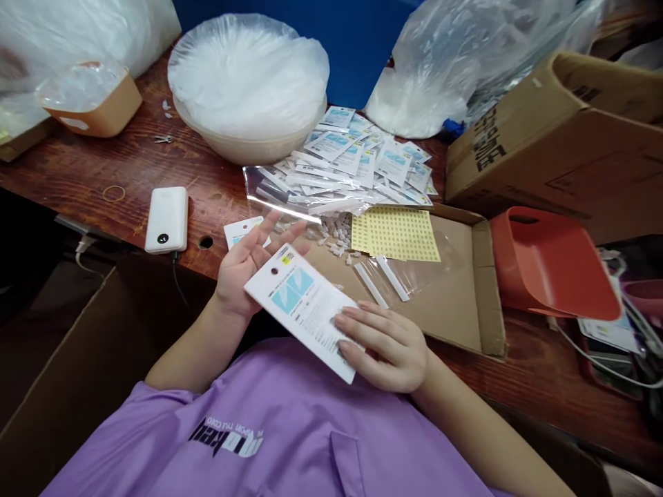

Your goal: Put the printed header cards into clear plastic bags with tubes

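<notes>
My right hand (386, 345) grips a white packaging card with blue print (305, 307) by its lower end, fingers lying across its face. My left hand (248, 266) is palm up under the card's top end, fingers stretched out and apart. Both hover in front of my purple shirt at the table's near edge. Beyond them lie small white plastic pieces (336, 238), a yellow sticker sheet (396, 233) and two white strips (383, 279) on a flattened cardboard sheet (466, 304).
A heap of printed cards in clear bags (357, 166) lies mid-table. Behind it stands a bowl under plastic film (248, 83). A white power bank (166, 219) sits left, a red plastic bin (554, 266) and a cardboard box (559, 138) right.
</notes>
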A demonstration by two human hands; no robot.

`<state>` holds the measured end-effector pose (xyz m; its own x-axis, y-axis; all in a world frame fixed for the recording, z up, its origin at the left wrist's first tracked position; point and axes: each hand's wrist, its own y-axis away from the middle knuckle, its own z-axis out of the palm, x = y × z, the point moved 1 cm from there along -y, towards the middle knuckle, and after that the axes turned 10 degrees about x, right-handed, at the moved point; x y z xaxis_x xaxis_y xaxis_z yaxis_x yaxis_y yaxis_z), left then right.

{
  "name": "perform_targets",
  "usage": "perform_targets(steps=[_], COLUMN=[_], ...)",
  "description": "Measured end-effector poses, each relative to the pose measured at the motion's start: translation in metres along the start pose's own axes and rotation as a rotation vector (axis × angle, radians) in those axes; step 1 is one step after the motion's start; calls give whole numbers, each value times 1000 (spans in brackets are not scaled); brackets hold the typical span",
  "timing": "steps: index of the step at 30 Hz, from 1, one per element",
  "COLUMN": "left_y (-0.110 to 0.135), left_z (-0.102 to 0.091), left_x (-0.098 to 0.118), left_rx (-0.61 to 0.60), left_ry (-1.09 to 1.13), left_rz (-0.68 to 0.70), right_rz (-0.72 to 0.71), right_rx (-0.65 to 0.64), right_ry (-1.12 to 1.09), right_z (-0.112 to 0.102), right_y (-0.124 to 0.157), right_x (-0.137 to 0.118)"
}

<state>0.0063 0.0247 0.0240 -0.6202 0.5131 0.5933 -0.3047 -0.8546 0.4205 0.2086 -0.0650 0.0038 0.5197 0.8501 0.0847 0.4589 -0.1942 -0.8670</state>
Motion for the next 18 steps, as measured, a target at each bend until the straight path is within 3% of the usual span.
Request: perform_targets(steps=[4, 9, 14, 18], left_y=[-1, -9, -13, -7], left_z=[11, 25, 27, 28], left_x=[-10, -23, -35, -60], left_rx=[37, 147, 215, 127], left_ry=[-8, -16, -55, -107], left_rz=[-33, 166, 186, 274], right_rz=[38, 142, 162, 202], right_rx=[-68, -153, -181, -204], right_ry=[152, 214, 257, 325], right_z=[-10, -10, -13, -6], right_y=[15, 23, 23, 14], right_x=[4, -4, -13, -14])
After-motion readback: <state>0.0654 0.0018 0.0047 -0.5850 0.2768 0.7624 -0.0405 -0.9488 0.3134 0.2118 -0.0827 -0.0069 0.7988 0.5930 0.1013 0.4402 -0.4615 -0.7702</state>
